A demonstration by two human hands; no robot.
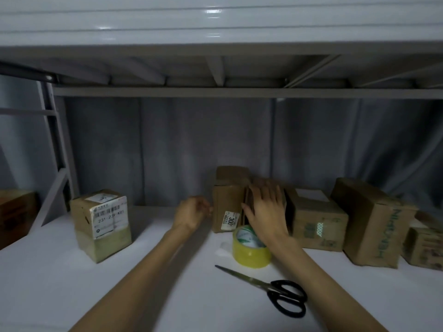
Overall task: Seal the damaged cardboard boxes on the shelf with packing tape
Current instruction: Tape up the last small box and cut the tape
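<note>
Tape roll (250, 248) and scissors (275, 288) before right hand (265, 207) on box (227, 202)

Dim, bluish view under the bunk, soft all over.

Light falls from above and behind me: glare streaks the white rail (215, 14) overhead, the shelf surface (60, 271) glows pale, and the curtain (179, 144) behind sinks into shadow. My left hand (191, 213) smears with motion; edges bow from the wide lens.
</note>
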